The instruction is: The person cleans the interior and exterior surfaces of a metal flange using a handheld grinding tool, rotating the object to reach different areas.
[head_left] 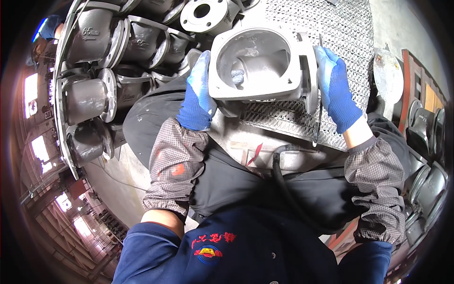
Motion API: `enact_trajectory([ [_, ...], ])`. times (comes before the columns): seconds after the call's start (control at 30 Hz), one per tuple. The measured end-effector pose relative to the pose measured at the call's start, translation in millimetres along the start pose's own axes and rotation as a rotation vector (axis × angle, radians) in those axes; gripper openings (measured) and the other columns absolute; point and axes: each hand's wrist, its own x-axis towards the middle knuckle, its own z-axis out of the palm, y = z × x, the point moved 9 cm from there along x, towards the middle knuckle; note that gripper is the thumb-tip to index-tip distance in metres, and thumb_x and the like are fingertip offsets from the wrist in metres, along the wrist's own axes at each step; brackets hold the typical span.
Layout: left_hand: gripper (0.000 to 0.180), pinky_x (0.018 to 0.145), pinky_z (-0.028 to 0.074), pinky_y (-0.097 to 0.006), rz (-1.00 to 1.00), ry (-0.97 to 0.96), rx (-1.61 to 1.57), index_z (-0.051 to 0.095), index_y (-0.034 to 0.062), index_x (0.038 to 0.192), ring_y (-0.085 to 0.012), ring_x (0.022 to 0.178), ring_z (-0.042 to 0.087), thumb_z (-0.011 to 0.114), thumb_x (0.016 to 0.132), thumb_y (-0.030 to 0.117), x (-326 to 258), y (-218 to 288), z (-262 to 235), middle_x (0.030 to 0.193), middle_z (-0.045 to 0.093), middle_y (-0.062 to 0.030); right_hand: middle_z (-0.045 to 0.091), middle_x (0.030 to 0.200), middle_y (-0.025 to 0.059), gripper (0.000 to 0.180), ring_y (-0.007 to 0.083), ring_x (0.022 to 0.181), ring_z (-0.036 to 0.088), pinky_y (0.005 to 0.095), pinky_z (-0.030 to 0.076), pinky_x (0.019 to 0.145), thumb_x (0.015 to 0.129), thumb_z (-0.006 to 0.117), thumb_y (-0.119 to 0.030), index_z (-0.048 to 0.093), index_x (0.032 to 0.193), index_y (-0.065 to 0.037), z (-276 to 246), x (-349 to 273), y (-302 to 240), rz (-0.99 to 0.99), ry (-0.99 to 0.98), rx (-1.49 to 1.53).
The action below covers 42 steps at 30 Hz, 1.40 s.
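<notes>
A grey cast-metal valve body (265,71) with a squarish flange and a wide round opening is raised in front of me, its opening facing up toward me. My left hand (197,94), in a blue and white glove, grips the flange's left side. On the opposite side, my right hand (335,87), gloved the same way, is closed against the round end flange (309,78); its fingertips are partly hidden. A thin dark rod (318,125) with a pale tip hangs down beside the right hand. Part of the casting's inner wall shows through the opening.
Several similar flanged castings (87,99) are stacked on the left, with another (204,16) at the top. Beneath the valve body lies a ridged metal surface (347,33). A black hose (283,182) curves between my legs near a red strip (256,154). More castings (428,187) stand at right.
</notes>
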Motion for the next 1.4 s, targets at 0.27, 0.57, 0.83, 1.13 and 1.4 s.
enact_trajectory([
  [0.27, 0.037, 0.092, 0.044, -0.030, 0.016, -0.048, -0.137, 0.041, -0.0033, 0.126, -0.0202, 0.107, 0.053, 0.038, 0.095, 0.016, 2.0, -2.6, 10.8, 0.120, 0.052, -0.0136, 0.060, 0.079, 0.0110, 0.036, 0.0172, 0.069, 0.053, 0.0305, 0.045, 0.065, 0.091, 0.043, -0.028, 0.058, 0.095, 0.005, -15.2, 4.2, -3.2, 0.087, 0.025, 0.067],
  [0.57, 0.037, 0.084, 0.048, -0.027, -0.377, 0.011, -0.736, 0.051, 0.0005, 0.118, -0.0165, 0.098, 0.058, 0.042, 0.096, 0.028, -0.2, -33.4, 20.0, 0.109, 0.059, -0.0094, 0.059, 0.081, 0.0058, 0.032, 0.0129, 0.069, 0.057, 0.0267, 0.047, 0.061, 0.092, 0.045, -0.027, 0.058, 0.095, 0.001, -15.3, -38.4, 3.4, 0.158, -0.135, 0.069],
  [0.83, 0.044, 0.101, 0.034, -0.030, -0.471, 0.254, -0.436, 0.038, -0.0018, 0.132, -0.0182, 0.119, 0.046, 0.040, 0.095, 0.022, -0.9, -0.3, 16.5, 0.130, 0.046, -0.0114, 0.056, 0.083, 0.0099, 0.025, 0.0174, 0.075, 0.056, 0.0300, 0.047, 0.068, 0.091, 0.044, -0.020, 0.055, 0.097, 0.002, -16.5, -25.7, -3.9, -0.153, -0.211, -0.352],
  [1.13, 0.039, 0.096, 0.040, -0.029, -0.446, 0.050, -0.375, 0.037, -0.0037, 0.131, -0.0216, 0.109, 0.052, 0.037, 0.096, 0.014, 1.1, 2.3, 48.3, 0.124, 0.050, -0.0141, 0.056, 0.092, 0.0097, 0.026, 0.0151, 0.083, 0.054, 0.0285, 0.044, 0.075, 0.094, 0.037, -0.016, 0.054, 0.101, 0.003, -56.2, -41.2, -4.5, -0.280, -0.126, -0.565],
  [1.4, 0.042, 0.076, 0.048, -0.025, -0.389, -0.088, -0.499, 0.047, 0.0013, 0.121, -0.0135, 0.089, 0.056, 0.040, 0.096, 0.033, 13.1, -8.1, 86.2, 0.103, 0.058, -0.0071, 0.056, 0.102, 0.0061, 0.028, 0.0119, 0.091, 0.052, 0.0235, 0.041, 0.082, 0.094, 0.041, -0.012, 0.051, 0.117, 0.002, -81.8, -73.1, -9.2, -0.501, -0.070, -0.309],
])
